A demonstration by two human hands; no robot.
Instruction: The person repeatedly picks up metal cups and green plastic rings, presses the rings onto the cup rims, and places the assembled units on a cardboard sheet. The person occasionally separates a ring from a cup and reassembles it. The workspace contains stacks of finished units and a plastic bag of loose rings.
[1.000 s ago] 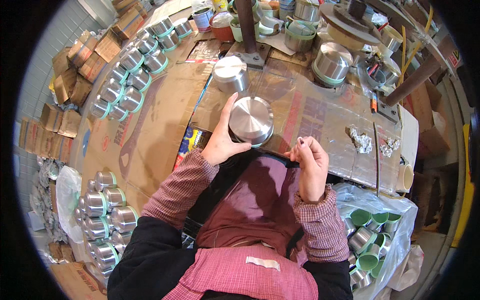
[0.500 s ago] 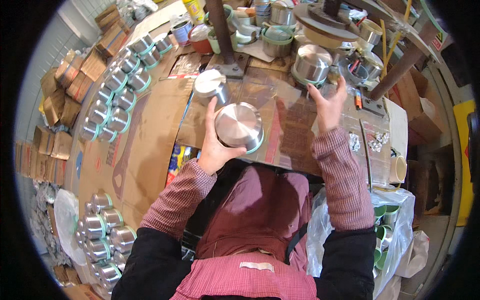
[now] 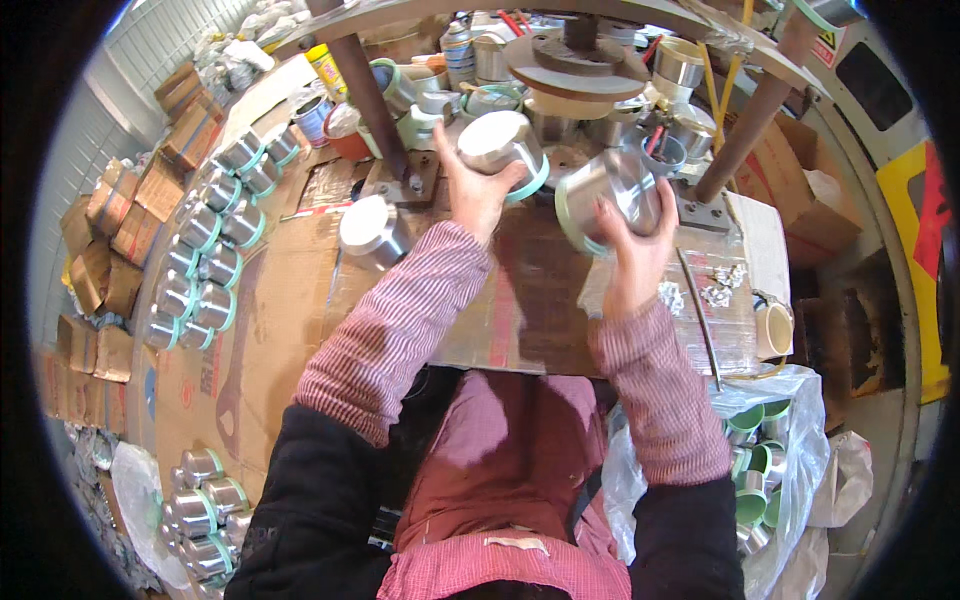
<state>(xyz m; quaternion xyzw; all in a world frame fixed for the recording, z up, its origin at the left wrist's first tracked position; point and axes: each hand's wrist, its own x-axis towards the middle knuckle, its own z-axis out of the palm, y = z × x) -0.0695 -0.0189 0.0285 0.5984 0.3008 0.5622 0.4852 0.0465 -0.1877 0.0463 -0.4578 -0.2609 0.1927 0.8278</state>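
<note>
My left hand (image 3: 476, 200) is wrapped around a steel container with a mint-green rim (image 3: 497, 143), held bottom up over the far part of the bench. To its right, my right hand (image 3: 640, 236) grips a second steel container with a green rim (image 3: 606, 196). That one is tilted, its green rim toward the left and its shiny steel side facing my fingers. A smaller steel cup (image 3: 374, 229) stands on the cardboard just left of my left forearm. Both held containers are below and in front of the round metal press plate (image 3: 578, 75).
Dark steel posts (image 3: 372, 105) flank the press. Rows of steel cups with green rims (image 3: 198, 260) stand at left, more (image 3: 208, 510) at lower left. A plastic bag (image 3: 800, 450) of green-lined cups sits at lower right. A metal rod (image 3: 700, 320) and foil scraps (image 3: 716, 296) lie right.
My left hand has carried its container away from me toward the press. My right hand, open beside the other container before, now grips it and has tilted it. The view has shifted.
</note>
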